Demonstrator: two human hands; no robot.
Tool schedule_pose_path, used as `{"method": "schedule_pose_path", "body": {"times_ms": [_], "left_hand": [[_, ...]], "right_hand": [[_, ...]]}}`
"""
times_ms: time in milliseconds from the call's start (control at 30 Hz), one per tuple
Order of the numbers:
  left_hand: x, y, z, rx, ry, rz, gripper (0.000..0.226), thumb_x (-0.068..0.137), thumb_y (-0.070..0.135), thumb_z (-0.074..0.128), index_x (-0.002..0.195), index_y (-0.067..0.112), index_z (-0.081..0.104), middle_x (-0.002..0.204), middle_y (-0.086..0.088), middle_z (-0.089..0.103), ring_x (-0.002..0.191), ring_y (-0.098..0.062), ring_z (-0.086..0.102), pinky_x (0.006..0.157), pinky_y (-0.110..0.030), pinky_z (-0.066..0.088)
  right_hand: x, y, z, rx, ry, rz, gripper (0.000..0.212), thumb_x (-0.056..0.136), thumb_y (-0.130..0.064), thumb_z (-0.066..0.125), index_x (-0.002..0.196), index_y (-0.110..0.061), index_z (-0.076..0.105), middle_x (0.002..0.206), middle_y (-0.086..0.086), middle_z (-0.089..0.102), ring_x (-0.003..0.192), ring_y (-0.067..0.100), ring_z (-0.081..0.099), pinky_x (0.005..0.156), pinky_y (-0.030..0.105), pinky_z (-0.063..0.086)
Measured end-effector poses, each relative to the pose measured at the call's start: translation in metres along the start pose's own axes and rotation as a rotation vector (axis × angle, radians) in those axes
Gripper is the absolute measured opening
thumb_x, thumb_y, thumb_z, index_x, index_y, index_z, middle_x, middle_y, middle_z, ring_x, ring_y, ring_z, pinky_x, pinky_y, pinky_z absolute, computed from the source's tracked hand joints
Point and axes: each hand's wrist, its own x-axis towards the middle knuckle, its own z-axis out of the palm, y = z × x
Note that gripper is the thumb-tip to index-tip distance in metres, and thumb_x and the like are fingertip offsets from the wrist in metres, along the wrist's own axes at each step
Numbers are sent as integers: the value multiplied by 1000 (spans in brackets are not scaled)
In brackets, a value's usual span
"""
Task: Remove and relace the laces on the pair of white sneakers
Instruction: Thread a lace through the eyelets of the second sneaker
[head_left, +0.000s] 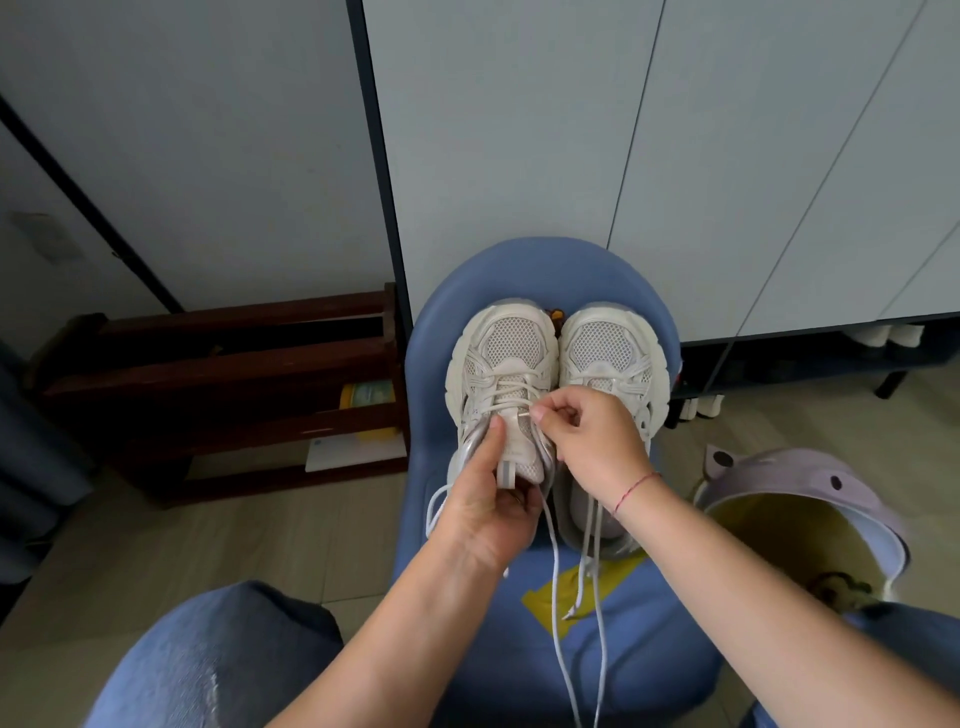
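Head view shows a blue chair (519, 270) whose seat carries the pair of white sneakers, toes pointing away from the person and sides touching. The left-side sneaker (511, 343) is the one being worked on; the right-side sneaker (605, 348) lies beside it, partly under the right wrist.

The left hand (488, 504) wraps the rear of the worked shoe with its thumb pressed on the tongue (519, 457): grip closed on that sneaker. The right hand (592, 441) pinches the lace (506, 388) at a mid-row eyelet between thumb and forefinger: grip closed on the lace.

The lower rows are crossed, the upper eyelets look bare, and loose ends trail down the seat. Whether the lace is being drawn out or fed in cannot be told.

Recommendation: brace the tongue with the thumb so the shoe does not slide, and pull in line with the eyelet. Work one crossing at a time and keep the trailing ends from tangling together.
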Motion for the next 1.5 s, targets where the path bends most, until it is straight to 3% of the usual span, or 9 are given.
{"method": "schedule_pose_path", "body": {"times_ms": [167,367,467,633,733,933,1100,1333,1500], "left_hand": [[-1,2,1,-17,29,-2,31,87,35,72,110,16,65,87,-2,71,78,-13,65,64,-21,47],[-4,1,1,-34,39,3,38,85,33,75,117,15,65,92,-3,70,79,-14,64,66,-22,47],[-4,2,2,-35,45,12,44,85,34,75,123,16,64,96,-3,70,81,-14,64,66,-22,47],[-4,1,2,-18,18,17,41,87,36,72,123,17,65,93,-2,72,79,-13,66,61,-23,48],[-5,0,1,-14,-10,15,35,90,36,69,119,17,66,95,-2,73,85,-12,67,67,-23,47],[-8,-1,3,1,-6,20,20,92,34,66,102,17,67,80,-1,74,82,-12,65,67,-23,45],[-5,-1,3,31,25,24,23,91,36,68,104,17,66,87,-1,71,80,-11,63,67,-22,44],[-5,0,1,-20,49,12,23,86,32,74,100,16,66,90,-2,70,80,-13,64,66,-22,46],[-3,-1,1,-31,41,9,29,86,33,74,107,15,66,92,-2,71,82,-13,64,67,-22,47]], "right_hand": [[8,3,-31,82,66,126,15,94,-13,56,80,-15,62,56,-1,54,35,3,47,43,21,42],[26,27,-76,-289,234,178,18,94,-19,54,81,-13,66,82,9,68,81,34,65,76,38,52],[25,30,-75,-379,217,164,12,92,-20,58,91,-13,68,93,7,67,83,24,61,71,27,43],[5,-1,-37,-343,77,-285,21,84,-20,70,105,-19,70,91,-7,49,72,6,49,68,21,37],[-3,-2,-15,-391,-6,-395,27,83,-27,72,109,-21,71,92,-12,45,76,8,51,69,21,38],[-4,-1,-6,-373,51,-403,7,81,-22,73,81,-16,70,86,-4,58,72,18,60,63,37,51],[3,2,-16,-460,63,-297,11,90,-21,62,84,-14,67,93,-3,52,81,21,60,68,37,49],[26,27,-72,-632,347,99,15,94,-18,55,92,-9,67,111,14,54,88,36,58,64,31,36],[12,12,-45,-444,157,-205,17,88,-22,64,104,-15,67,103,-1,50,79,17,56,73,33,49]]}}
